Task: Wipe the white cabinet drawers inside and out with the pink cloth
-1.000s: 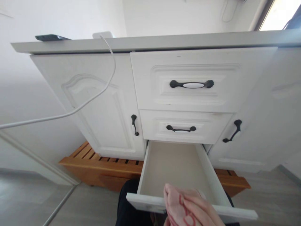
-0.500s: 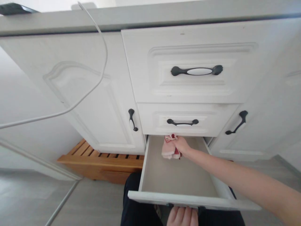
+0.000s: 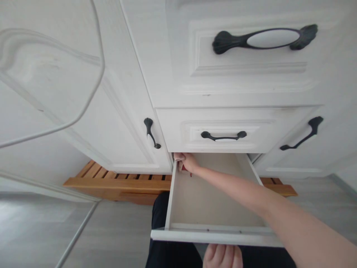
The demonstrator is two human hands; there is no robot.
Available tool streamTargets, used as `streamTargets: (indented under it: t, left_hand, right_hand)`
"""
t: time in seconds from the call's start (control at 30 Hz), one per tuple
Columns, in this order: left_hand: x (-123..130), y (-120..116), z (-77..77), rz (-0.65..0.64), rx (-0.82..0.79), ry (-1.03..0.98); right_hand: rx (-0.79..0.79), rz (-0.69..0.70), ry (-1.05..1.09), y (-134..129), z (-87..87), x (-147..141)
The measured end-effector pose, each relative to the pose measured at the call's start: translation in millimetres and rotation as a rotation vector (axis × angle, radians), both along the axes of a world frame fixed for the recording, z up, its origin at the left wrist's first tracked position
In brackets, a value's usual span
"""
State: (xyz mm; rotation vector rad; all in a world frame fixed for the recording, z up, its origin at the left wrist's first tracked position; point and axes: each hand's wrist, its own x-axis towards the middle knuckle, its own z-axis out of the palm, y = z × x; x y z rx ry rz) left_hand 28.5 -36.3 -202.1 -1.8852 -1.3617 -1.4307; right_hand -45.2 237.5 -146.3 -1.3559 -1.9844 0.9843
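Note:
A white drawer (image 3: 217, 236) stands pulled out below two closed drawers. My right hand (image 3: 188, 163) reaches into its back left corner, fingers closed on a pink and red cloth (image 3: 180, 160) held against the left side wall. Part of the cloth is hidden by the hand and the cabinet front. At the drawer's front, my left hand (image 3: 222, 256) has its fingers curled around the front panel's handle, which is hidden from this angle.
Black handles stick out from the upper drawer (image 3: 181, 89), the middle drawer (image 3: 262, 130) and both side doors. A slatted wooden bench (image 3: 111, 183) sits under the cabinet. A white cable (image 3: 95, 89) hangs at the left.
My right hand has moved left with the cloth, from the back middle of the drawer to its back left corner. The view has come closer to the cabinet. My left hand stays at the drawer front.

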Motion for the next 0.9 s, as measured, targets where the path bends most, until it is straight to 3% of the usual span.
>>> streamTargets:
  t: [0.1,0.3,0.4,0.47,0.53,0.63,0.77,0.9]
  left_hand:
    - [0.4,1.4,-1.7,0.019,0.057,-0.017]
    - [-17.4,-11.1,14.8,-0.158,-0.194,0.107]
    - [-23.7,-15.5,17.2,-0.162,-0.244,0.154]
    - [-26.4,-16.5,16.8,-0.186,-0.247,0.190]
    - [-28.8,-16.6,17.1,-0.209,-0.236,0.209]
    - [-30.5,-16.8,20.1,-0.203,-0.231,0.196]
    - [-28.4,-17.2,23.8,-0.200,-0.238,0.170]
    - [-26.2,-17.3,21.0,-0.190,-0.226,0.148]
  right_hand:
    - [-0.039,0.123,0.089,-32.6,1.0,19.1]
    - [-0.219,0.493,0.152,-108.0,9.3,44.3]
    - [-0.345,0.822,0.187,-124.6,25.2,47.4]
    - [-0.419,0.950,0.139,-123.2,39.9,50.0]
    - [-0.444,0.974,-0.011,-114.9,53.9,57.0]
    - [-0.273,0.929,-0.239,-97.5,66.2,76.6]
    - [0.013,0.661,-0.316,-69.1,67.0,98.2]
    - [0.200,0.598,-0.315,-29.8,61.0,85.6]
